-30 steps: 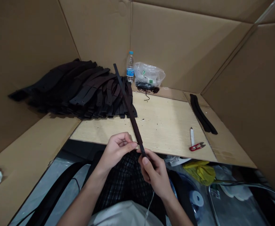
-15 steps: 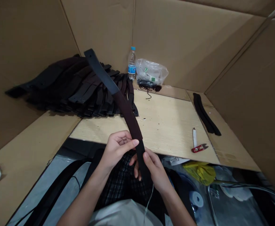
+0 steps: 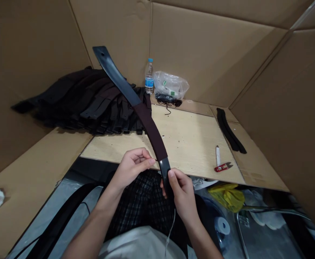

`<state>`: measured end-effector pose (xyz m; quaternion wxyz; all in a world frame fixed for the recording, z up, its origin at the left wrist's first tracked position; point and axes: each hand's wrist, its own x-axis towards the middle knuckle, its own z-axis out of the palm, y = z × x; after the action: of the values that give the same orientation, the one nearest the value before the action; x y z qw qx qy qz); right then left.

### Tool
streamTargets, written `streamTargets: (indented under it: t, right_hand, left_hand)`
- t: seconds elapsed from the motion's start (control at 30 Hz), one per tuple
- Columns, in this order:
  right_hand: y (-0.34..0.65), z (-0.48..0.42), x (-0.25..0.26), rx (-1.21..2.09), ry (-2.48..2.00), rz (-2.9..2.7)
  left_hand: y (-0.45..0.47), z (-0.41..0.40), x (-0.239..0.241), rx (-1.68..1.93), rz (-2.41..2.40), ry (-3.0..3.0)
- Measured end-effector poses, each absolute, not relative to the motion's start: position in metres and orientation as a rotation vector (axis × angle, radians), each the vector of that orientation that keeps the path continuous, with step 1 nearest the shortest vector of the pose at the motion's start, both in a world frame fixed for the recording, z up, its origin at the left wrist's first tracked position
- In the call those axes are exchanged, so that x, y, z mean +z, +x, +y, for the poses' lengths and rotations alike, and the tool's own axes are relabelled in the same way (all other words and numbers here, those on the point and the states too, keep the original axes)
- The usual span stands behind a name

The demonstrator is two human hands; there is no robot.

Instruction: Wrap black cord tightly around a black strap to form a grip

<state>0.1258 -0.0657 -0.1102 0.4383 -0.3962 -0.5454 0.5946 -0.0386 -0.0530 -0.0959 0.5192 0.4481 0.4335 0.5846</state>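
A long curved black strap (image 3: pixel 165 169) with a dark maroon sleeve (image 3: pixel 153 135) around its middle slants up and away from me. My right hand (image 3: pixel 183 192) grips its near end, thumb on top and fingers underneath. The far end is smooth, with a small hole near the tip. Beside the sleeve's near edge, my left hand (image 3: pixel 133 166) is closed in a pinch on a short dark thread that runs to that edge. Behind the strap, a large heap of similar black and maroon straps (image 3: pixel 76 104) lies at the left.
Red thread snips (image 3: pixel 223 167) and a white pencil-like stick (image 3: pixel 218 155) lie on the board at right. Two black curved strips (image 3: pixel 229 131) rest beyond them. At the back stand a water bottle (image 3: pixel 149 77) and a clear plastic bag (image 3: pixel 170 84). Cardboard walls (image 3: pixel 214 46) enclose the table.
The strap has turned over, so its glossy black face now shows below the sleeve. My left hand has come off the strap and pinches the thread at its edge.
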Motion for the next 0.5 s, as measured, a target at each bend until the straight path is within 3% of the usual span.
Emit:
streamTargets:
  t: [0.27, 0.5]
  right_hand:
    - [0.126, -0.073, -0.11, 1.668, -0.849, -1.232]
    - [0.123, -0.077, -0.116, 2.19, -0.475, -0.98]
  left_hand:
    - [-0.035, -0.061, -0.093, 1.454, 1.02, 1.084]
    - [-0.035, -0.06, -0.103, 1.469, 0.907, 0.965]
